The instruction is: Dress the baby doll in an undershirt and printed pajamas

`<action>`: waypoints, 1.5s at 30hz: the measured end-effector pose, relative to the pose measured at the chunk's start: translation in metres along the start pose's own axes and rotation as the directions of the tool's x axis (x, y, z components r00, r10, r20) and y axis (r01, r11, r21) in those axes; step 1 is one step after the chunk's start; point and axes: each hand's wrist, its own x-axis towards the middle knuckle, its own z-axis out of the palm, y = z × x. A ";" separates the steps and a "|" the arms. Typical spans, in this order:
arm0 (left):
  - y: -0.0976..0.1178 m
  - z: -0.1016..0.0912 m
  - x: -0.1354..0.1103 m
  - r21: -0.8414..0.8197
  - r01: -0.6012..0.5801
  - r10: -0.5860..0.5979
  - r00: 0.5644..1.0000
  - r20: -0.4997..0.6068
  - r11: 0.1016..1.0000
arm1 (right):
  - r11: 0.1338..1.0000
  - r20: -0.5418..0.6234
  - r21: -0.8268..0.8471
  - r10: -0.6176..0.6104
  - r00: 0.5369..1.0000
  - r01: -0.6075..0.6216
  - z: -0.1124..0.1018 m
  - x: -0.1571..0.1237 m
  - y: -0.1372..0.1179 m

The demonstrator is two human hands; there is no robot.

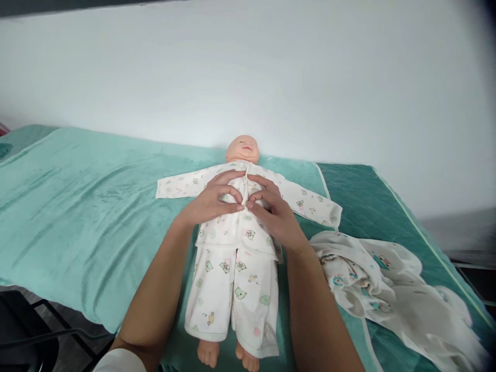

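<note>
A baby doll (243,149) lies on its back, dressed in a white printed shirt (222,227) and matching trousers (211,289). Its sleeves stretch out to both sides, and its bare feet stick out at the bottom. My left hand (217,195) rests on the chest from the left, thumb and fingers pinching the shirt's front edge. From the right, my right hand (271,206) pinches the opposite edge. The fingertips of both hands meet along the front opening at the middle; the fastening between them is too small to make out.
A turquoise blanket (96,206) covers the bed, with a darker green quilted cover (356,201) showing at the right. Crumpled white printed baby clothes (372,279) lie right of the doll. A white wall (271,67) stands behind. A black chair (23,330) is at lower left.
</note>
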 end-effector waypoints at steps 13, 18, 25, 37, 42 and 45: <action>0.000 -0.001 0.001 0.047 -0.021 0.021 1.000 -0.010 0.999 | 0.999 0.061 0.033 -0.020 0.998 0.018 -0.004 -0.001 -0.001; 0.002 0.000 -0.001 0.037 -0.001 0.001 1.000 -0.008 0.999 | 0.999 0.089 0.036 -0.028 0.996 0.025 -0.007 -0.002 0.001; -0.001 0.003 -0.001 0.061 0.003 -0.001 0.999 -0.034 0.998 | 0.997 0.098 0.017 -0.071 0.993 0.070 -0.007 -0.001 0.002; -0.003 0.007 0.001 0.177 -0.046 0.061 0.995 -0.078 0.983 | 0.999 0.003 -0.012 0.043 0.999 -0.043 0.003 0.001 -0.006; -0.001 0.011 0.001 0.105 -0.028 0.037 0.996 -0.085 0.994 | 0.998 -0.069 0.031 0.064 0.996 -0.062 0.010 0.001 -0.010; -0.004 0.007 0.000 -0.137 -0.026 0.005 0.988 -0.154 0.990 | 0.981 -0.167 0.168 0.121 0.978 -0.093 0.010 0.002 -0.004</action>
